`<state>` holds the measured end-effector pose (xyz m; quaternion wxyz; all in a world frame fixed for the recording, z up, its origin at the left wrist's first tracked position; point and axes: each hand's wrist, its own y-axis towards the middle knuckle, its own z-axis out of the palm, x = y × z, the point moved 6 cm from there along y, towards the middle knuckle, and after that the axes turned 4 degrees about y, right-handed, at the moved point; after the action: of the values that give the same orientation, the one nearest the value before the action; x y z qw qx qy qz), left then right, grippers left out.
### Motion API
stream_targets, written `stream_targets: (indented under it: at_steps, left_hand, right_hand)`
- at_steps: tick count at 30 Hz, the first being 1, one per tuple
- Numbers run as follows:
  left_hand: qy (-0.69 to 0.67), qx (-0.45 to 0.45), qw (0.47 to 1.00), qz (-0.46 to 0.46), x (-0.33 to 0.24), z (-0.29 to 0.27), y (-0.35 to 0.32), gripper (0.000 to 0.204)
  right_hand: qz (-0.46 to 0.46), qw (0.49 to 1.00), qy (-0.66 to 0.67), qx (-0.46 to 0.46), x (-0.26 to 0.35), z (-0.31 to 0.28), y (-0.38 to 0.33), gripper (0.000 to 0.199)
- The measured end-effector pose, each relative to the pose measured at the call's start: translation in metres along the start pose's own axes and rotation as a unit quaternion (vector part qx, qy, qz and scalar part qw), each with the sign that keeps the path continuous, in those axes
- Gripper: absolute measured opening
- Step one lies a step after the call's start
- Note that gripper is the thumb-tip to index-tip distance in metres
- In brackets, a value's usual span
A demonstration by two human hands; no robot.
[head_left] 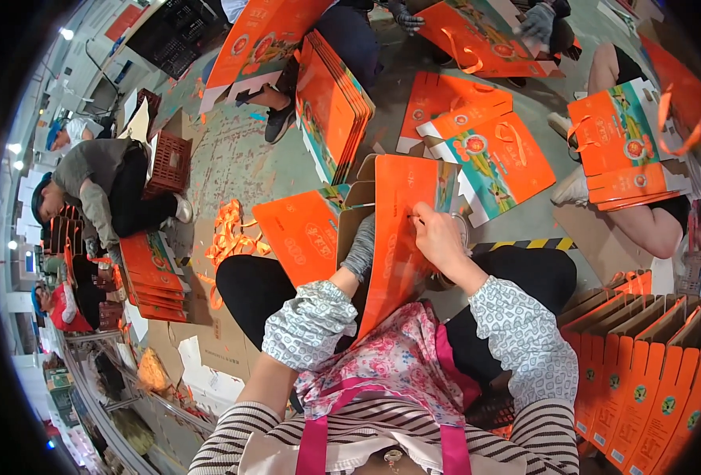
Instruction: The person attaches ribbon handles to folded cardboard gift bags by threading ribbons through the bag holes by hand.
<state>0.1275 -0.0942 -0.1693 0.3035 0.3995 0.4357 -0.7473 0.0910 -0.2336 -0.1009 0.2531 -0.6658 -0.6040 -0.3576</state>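
An orange cardboard gift box (402, 229) with green-blue printed artwork stands partly folded between my knees, its flaps spread. My left hand (360, 247), in a grey glove, reaches in behind the box's upright orange panel; its fingertips are hidden there. On the outer face of that panel, my bare right hand (437, 237) has thumb and forefinger pinched together by a small dark spot. Whatever is between those fingers is too small to make out. Another orange panel (299, 237) leans out to the left, over my knee.
Orange ribbons (235, 233) lie heaped at left. Flat orange boxes (497, 162) cover the floor ahead, beside an upright stack (330, 111). Folded boxes (643, 388) stand in a row at my right. Co-workers sit around, one bent over a box stack (154, 277) near a red crate (168, 162).
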Motion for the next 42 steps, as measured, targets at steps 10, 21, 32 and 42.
stream_targets:
  at_steps: [10, 21, 32, 42]
  left_hand:
    - [0.007, 0.119, 0.99, 0.07, 0.007, 0.001, 0.014, 0.023]
    - [0.529, 0.034, 0.806, 0.265, -0.035, 0.018, -0.009, 0.026]
    - [0.388, 0.015, 0.899, 0.204, -0.022, 0.003, 0.0, 0.023]
    - [0.243, 0.06, 0.944, 0.217, 0.002, -0.018, 0.021, 0.022]
  right_hand:
    - [0.028, 0.991, 0.077, 0.103, -0.009, 0.004, 0.0, 0.015]
    - [0.021, 0.989, -0.05, 0.138, -0.003, -0.003, -0.002, 0.022]
    - [-0.015, 0.99, -0.002, 0.143, 0.005, 0.001, -0.007, 0.02]
    - [0.029, 0.985, 0.032, 0.166, 0.011, -0.016, 0.0, 0.021]
